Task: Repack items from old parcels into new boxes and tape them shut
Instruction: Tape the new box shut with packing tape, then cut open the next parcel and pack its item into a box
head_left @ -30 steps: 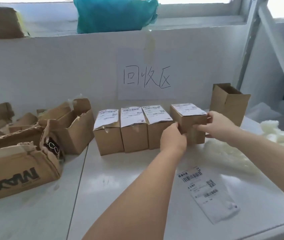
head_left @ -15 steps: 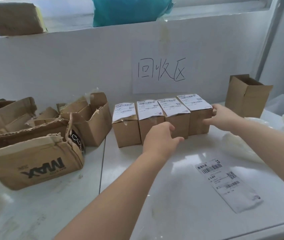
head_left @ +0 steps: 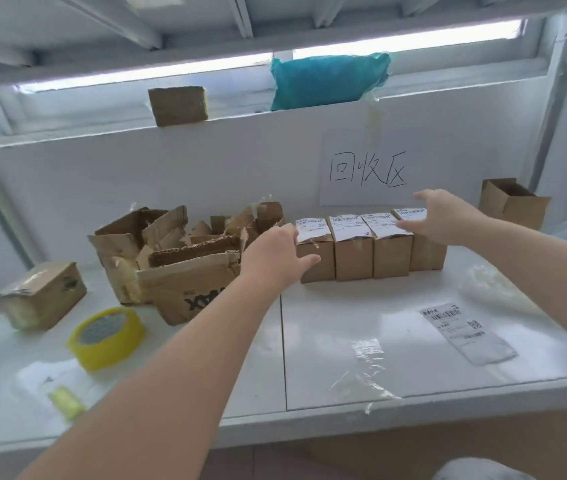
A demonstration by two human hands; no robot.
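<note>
Cardboard this thin dents at the corners. We judge the sealed boxes (head_left: 354, 258) to be light and stiff enough to lift by their flat side walls. They are probably a little slick on top, where tape and paper labels cover them. We would take each one low down by two opposite sides, not by the label edge that curls over the front.

They stand upright in a tight row, side against side, at the back of the table (head_left: 327, 320) under the handwritten sign (head_left: 367, 171). Our left hand (head_left: 275, 258) is spread wide at the left end of the row, thumb reaching across the front of the leftmost box (head_left: 320, 271), and holds nothing. Our right hand (head_left: 444, 220) hovers flat and wide over the rightmost box (head_left: 427, 258), also empty. We cannot tell whether either hand actually touches cardboard.

We count:
- four sealed boxes, each with one label
- one open box (head_left: 514, 202), well apart to the right
- one taped parcel (head_left: 41, 294) at the far left
- one yellow tape roll (head_left: 105, 337) lying flat near that parcel
- one loose shipping label (head_left: 465, 332) on the table's right half

The torn cartons (head_left: 185, 258) form a heap just beside the row, and we cannot count them singly. White padding (head_left: 496, 292) lies toward the right edge.
</note>
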